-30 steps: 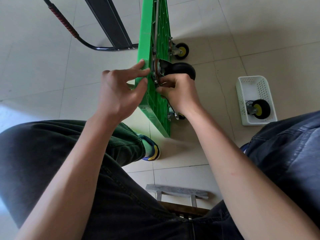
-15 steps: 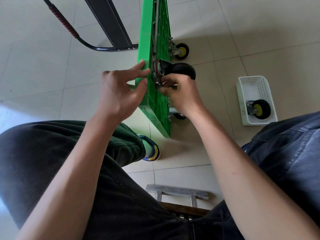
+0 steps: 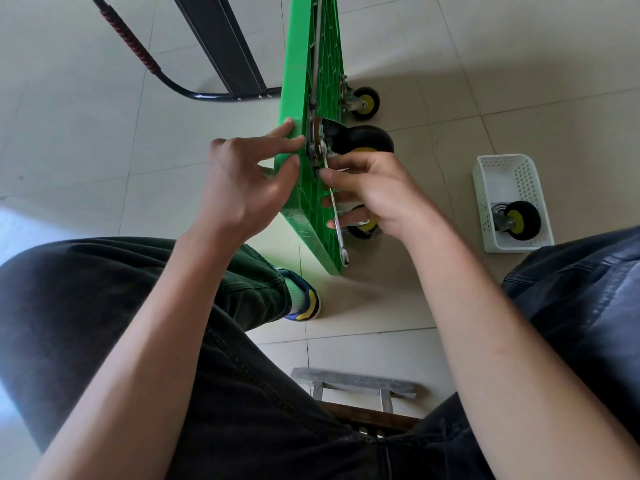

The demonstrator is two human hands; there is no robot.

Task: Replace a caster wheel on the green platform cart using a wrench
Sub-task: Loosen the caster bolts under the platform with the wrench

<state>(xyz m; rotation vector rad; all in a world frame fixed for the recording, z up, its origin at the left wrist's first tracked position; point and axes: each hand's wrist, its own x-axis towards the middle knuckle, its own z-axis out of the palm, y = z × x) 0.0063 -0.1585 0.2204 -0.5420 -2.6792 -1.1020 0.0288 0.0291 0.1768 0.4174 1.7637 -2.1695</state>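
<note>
On the tiled floor (image 3: 104, 150), the cart (image 3: 313, 64) is standing on edge; the left hand (image 3: 242, 181), fingers spread, is bracing it while the right hand (image 3: 374, 192) is pinching the wrench (image 3: 335, 206) at the caster (image 3: 360, 140). The wrench may be slipping off the bolt if the cart tips.

1 view only, head-worn, wide-angle. Looks steeply down and forward from above a seated lap; thighs fill the lower frame, tiled floor (image 3: 86, 109) the upper. Close range: both forearms run up from 6 o'clock to frame centre. Green platform cart (image 3: 311, 64) stands on edge at 12 o'clock, white basket (image 3: 485, 202) at 3 o'clock. Straight lines bow toward the edges.
</note>
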